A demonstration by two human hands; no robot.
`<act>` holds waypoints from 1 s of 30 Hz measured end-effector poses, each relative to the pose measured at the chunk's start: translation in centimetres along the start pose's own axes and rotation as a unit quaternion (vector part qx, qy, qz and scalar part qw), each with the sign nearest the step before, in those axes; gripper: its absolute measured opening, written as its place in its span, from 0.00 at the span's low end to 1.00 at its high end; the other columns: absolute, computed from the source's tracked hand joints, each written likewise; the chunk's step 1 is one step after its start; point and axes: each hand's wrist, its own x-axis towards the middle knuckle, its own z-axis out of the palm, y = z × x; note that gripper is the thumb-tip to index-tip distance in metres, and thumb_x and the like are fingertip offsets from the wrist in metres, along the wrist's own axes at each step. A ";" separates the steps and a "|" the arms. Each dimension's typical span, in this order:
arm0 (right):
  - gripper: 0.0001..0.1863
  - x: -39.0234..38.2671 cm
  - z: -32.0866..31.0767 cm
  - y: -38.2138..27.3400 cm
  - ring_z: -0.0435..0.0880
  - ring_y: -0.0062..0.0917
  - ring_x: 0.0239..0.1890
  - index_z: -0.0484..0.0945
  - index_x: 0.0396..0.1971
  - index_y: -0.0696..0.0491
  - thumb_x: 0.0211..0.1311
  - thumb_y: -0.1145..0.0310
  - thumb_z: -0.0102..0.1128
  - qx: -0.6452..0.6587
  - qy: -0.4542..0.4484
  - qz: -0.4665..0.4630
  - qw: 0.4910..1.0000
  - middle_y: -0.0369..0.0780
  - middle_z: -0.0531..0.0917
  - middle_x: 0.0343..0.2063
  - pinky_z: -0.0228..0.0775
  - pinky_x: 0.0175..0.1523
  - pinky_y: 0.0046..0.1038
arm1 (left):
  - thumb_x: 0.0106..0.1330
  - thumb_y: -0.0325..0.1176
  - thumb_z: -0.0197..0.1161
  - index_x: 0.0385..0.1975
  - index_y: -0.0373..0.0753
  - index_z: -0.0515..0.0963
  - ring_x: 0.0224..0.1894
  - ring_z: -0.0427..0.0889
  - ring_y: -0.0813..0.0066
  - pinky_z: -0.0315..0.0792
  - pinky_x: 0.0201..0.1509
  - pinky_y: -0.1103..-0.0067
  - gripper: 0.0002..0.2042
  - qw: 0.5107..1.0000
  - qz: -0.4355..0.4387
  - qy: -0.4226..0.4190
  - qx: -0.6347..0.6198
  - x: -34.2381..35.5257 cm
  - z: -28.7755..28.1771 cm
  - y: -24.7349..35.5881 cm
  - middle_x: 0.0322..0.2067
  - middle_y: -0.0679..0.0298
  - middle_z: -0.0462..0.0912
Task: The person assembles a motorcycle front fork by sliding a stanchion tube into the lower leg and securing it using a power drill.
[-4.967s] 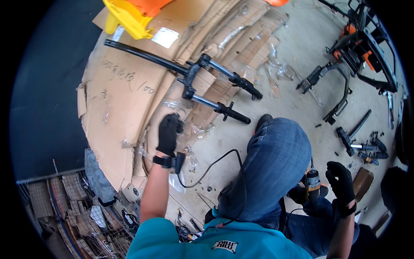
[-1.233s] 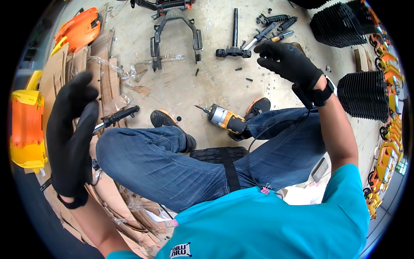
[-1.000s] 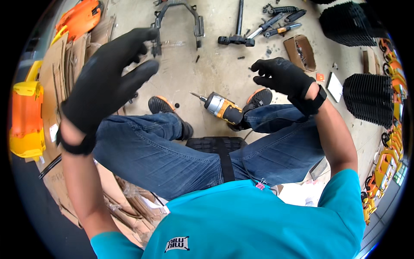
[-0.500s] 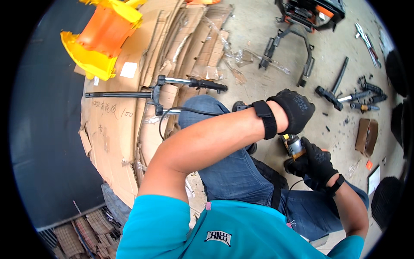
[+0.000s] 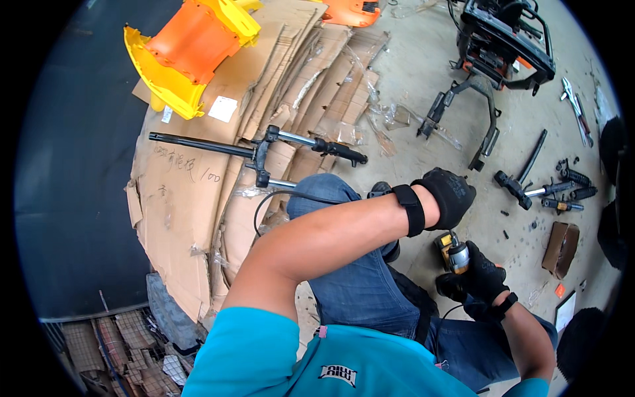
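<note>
My left hand, in a black glove, is curled closed over the floor in front of my knees. Its fingers face away, and what they hold, if anything, is hidden. Just below it, my right hand, also gloved, grips a yellow power driver with a silver-grey front. The driver's nose points up toward the left hand; a gap between nose and fist cannot be told. A black fork assembly with silver tubes lies to the left, on flattened cardboard and beside my knee. One end of it is behind my knee.
Stacked flattened cardboard bears an orange and yellow plastic shell. Ahead stands a black vehicle frame. A second fork part, shock absorbers, pliers and a small open carton lie at the right.
The view has shifted, so the surroundings sit lower and farther right. Both hands keep nearly the same pose, and the right still grips the driver; more of the driver shows below the left fist.
</note>
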 end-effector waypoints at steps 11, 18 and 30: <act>0.53 -0.2 1.6 0.1 0.83 0.43 0.46 0.54 0.67 0.61 0.48 0.53 0.76 -0.021 0.032 0.014 0.999 0.54 0.79 0.48 0.76 0.51 0.36 | 0.59 0.37 0.62 0.43 0.37 0.78 0.44 0.84 0.53 0.76 0.47 0.62 0.15 1.000 -0.001 -0.025 0.009 -0.1 0.5 0.2 0.40 0.51 0.82; 0.38 -0.6 -0.8 -0.1 0.86 0.37 0.34 0.74 0.51 0.53 0.45 0.44 0.74 -0.040 0.038 -0.030 0.998 0.45 0.84 0.36 0.78 0.37 0.33 | 0.59 0.41 0.62 0.47 0.39 0.76 0.45 0.82 0.54 0.76 0.48 0.62 0.18 1.000 -0.003 -0.013 0.012 0.1 0.7 -0.4 0.42 0.51 0.81; 0.25 -1.1 -4.4 3.4 0.84 0.41 0.42 0.75 0.50 0.57 0.56 0.61 0.70 -0.019 0.025 0.027 0.999 0.48 0.85 0.38 0.76 0.47 0.36 | 0.65 0.39 0.63 0.60 0.36 0.69 0.54 0.78 0.50 0.71 0.59 0.65 0.25 1.000 0.016 0.012 -0.020 -0.1 -0.3 -1.3 0.53 0.47 0.78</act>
